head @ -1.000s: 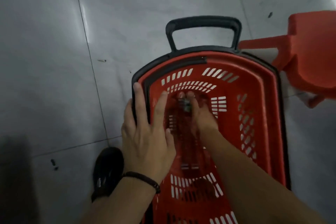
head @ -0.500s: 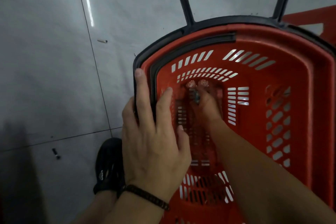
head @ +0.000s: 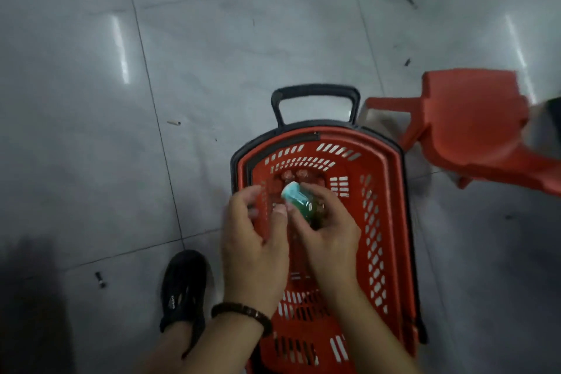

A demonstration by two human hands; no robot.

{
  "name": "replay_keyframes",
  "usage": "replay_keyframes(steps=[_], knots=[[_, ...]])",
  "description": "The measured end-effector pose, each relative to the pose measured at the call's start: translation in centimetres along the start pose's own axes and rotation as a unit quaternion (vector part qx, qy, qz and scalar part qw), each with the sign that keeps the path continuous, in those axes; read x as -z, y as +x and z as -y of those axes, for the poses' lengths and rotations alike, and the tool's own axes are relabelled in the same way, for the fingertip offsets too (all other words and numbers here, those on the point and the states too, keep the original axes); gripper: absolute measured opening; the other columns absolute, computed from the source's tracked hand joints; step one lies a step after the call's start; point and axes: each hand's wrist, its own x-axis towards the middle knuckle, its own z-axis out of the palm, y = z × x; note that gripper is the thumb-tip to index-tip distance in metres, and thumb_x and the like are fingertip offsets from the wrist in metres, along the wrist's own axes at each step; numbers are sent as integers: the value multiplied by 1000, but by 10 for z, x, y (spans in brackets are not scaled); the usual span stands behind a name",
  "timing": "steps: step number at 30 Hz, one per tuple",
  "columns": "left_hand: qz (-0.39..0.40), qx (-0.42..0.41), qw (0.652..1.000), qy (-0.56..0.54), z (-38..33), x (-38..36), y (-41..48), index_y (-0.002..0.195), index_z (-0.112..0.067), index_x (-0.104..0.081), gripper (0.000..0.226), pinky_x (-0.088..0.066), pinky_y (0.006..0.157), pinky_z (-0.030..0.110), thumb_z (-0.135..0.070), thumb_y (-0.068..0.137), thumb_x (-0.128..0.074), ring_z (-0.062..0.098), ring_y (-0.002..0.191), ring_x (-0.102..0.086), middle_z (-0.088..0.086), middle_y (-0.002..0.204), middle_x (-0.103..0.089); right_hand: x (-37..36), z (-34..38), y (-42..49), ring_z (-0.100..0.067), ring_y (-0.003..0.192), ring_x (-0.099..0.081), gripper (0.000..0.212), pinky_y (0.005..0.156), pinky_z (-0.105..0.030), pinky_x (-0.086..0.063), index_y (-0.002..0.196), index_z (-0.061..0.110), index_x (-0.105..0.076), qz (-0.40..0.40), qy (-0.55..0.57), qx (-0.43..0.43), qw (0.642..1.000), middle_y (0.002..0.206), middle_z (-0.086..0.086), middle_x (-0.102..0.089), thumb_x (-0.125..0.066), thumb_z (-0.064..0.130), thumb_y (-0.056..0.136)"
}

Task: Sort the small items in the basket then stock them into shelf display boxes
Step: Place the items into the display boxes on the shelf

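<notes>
Grey floor (head: 91, 130), red basket (head: 353, 170); right fingers (head: 329, 206) round blurred green item (head: 299, 199); left fingers (head: 243, 199), hold unclear

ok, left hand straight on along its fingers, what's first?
Probably the far wall of the red slotted plastic basket, if the left hand is low enough; depth unclear. Small green packet sits just right.

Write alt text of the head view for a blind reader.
A person's right hand holds a small green item over a red basket on a grey tiled floor, left hand close beside it. A red stool is nearby.
</notes>
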Motion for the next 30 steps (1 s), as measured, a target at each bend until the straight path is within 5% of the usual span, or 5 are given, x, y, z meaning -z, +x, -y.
replay_keyframes(steps=[5,11,16,21,30], knots=[[213,194,879,-380,-133,84,-64,127,-22,-71,48,-56,102,54,-56,94,-64,29,116,-72,11,124,-75,70,171,-51,2,118,-62,50,99,-11,-48,127,25,-72,-19,-84,131,988,126,12,-66,-88,18,81],[247,178,876,-374,-275,222,-139,118,-13,-76,41,-56,103,55,-47,97,-67,35,114,-72,16,118,-76,125,369,-109,0,129,-56,49,105,-13,-45,135,16,-69,-25,-70,245,967,136,7,-64,-78,16,86],[179,87,896,-397,-340,339,-203,112,-11,-71,30,-61,84,46,-37,99,-64,28,94,-72,10,102,-79,145,496,-158,-12,111,-70,28,92,-22,-56,116,23,-73,-89,82,249,961,121,5,-70,-73,12,90],[96,-39,936,-337,-341,449,-292,89,-21,-63,15,-48,57,33,-34,96,-67,25,80,-58,8,88,-62,143,604,-223,-25,85,-78,17,74,-45,-66,102,15,-71,77,272,211,936,97,-4,-78,-75,1,93],[-161,-204,923,-283,-272,630,-472,108,-26,-76,19,-57,65,32,-36,92,-75,25,89,-65,17,106,-68,77,729,-388,-34,85,-74,24,77,-55,-62,87,18,-72,328,275,318,846,96,-5,-80,-88,4,78]])
